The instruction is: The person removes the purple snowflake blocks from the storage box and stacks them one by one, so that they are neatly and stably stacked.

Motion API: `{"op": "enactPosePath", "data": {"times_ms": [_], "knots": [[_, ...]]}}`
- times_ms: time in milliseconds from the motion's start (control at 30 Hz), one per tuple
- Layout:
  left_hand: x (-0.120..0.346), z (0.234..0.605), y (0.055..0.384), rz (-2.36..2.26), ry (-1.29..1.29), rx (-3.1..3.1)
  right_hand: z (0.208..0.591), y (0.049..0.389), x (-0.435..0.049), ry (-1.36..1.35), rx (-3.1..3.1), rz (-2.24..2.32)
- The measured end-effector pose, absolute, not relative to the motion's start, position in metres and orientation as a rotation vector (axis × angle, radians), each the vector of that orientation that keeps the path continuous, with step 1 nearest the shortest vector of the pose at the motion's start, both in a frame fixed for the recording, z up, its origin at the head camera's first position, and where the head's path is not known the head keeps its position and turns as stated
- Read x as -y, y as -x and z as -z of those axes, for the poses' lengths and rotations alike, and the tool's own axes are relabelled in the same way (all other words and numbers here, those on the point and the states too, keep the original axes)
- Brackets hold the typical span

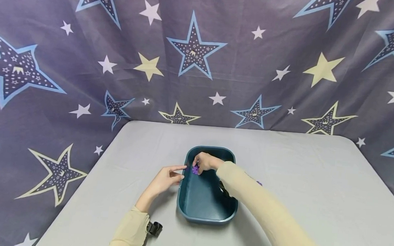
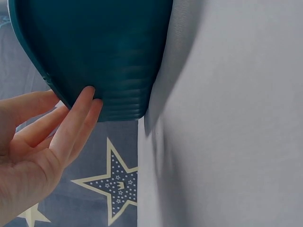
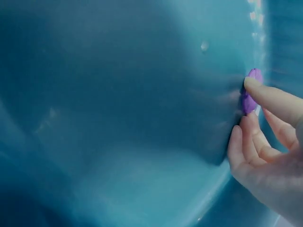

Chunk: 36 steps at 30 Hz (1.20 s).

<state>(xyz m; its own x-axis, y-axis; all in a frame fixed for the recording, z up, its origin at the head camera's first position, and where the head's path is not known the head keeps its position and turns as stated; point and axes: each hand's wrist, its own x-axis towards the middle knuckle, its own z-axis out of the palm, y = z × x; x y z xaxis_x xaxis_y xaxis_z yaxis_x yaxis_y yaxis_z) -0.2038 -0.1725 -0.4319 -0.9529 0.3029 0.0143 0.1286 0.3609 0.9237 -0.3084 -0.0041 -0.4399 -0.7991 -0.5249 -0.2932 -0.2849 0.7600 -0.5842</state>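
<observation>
A deep teal plastic bin stands on the table, its long side running away from me. Inside it, near the far left wall, my right hand pinches a small round purple piece with a notched edge. The right wrist view shows this purple piece on edge at the fingertips, close to the bin's wall. My left hand is at the bin's left side with fingers extended. In the left wrist view its fingertips rest on the outer wall just below the rim.
A second purple thing peeks out from behind the right sleeve, on the table right of the bin. A light grey cloth covers the table. Behind it hangs a dark star-patterned curtain.
</observation>
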Motion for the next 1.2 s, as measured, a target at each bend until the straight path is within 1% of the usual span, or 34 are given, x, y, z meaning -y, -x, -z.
{"op": "enactPosePath", "data": {"times_ms": [400,667,800,867,1033,1133,1167,1200], "knots": [[0.174,0.433,0.201,-1.652,-0.379,-2.466,0.434,0.302,-0.001,0.613,-2.471,0.837],[0.173,0.431,0.202,-1.658,-0.393,-2.452,0.429,0.306,-0.008,0.63,-2.415,0.914],[0.17,0.419,0.195,-1.673,-0.409,-2.432,0.425,0.308,-0.009,0.617,-2.381,0.945],[0.17,0.419,0.195,-1.671,-0.411,-2.431,0.422,0.308,-0.011,0.641,-2.377,0.93],[0.172,0.429,0.202,-1.658,-0.388,-2.441,0.408,0.303,-0.017,0.695,-2.387,0.882],[0.173,0.429,0.203,-1.653,-0.395,-2.447,0.409,0.313,-0.019,0.659,-2.358,0.882],[0.173,0.429,0.203,-1.653,-0.395,-2.449,0.419,0.325,-0.02,0.676,-2.328,0.901],[0.173,0.429,0.203,-1.651,-0.395,-2.452,0.437,0.342,-0.023,0.718,-2.305,0.922]]}}
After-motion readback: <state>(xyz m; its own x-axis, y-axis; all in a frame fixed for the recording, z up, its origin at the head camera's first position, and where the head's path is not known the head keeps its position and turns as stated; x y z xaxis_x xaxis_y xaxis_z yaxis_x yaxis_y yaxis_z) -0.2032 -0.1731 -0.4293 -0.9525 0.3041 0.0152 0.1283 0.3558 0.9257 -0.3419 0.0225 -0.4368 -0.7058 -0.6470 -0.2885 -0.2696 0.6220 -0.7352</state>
